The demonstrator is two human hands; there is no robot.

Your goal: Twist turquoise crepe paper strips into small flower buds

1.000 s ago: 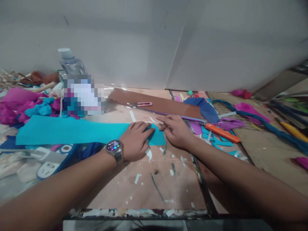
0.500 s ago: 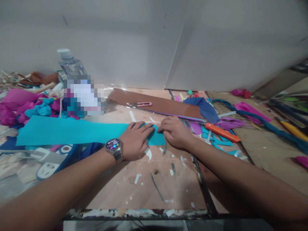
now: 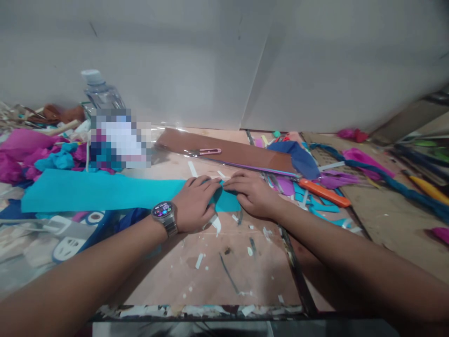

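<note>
A long turquoise strip of crepe paper (image 3: 105, 191) lies sideways across the table. My left hand (image 3: 196, 203), with a metal-banded smartwatch (image 3: 164, 211) on the wrist, rests on the strip towards its right end, fingers laid out flat. From the right, my right hand (image 3: 256, 194) reaches over the strip's end with its fingers stretched to the left. Both hands' fingertips almost meet at the strip's upper edge. The paper under the hands is hidden.
Behind the hands lies a brown sheet (image 3: 228, 147) in clear plastic, with a pink cutter (image 3: 210, 151) on top. An orange utility knife (image 3: 324, 193) lies to the right among paper scraps. A plastic bottle (image 3: 105, 96) and crumpled paper (image 3: 24, 157) are at the left.
My right hand's fingers have straightened and slid a little left along the strip's upper edge, towards my left fingertips. The left hand has barely moved.
</note>
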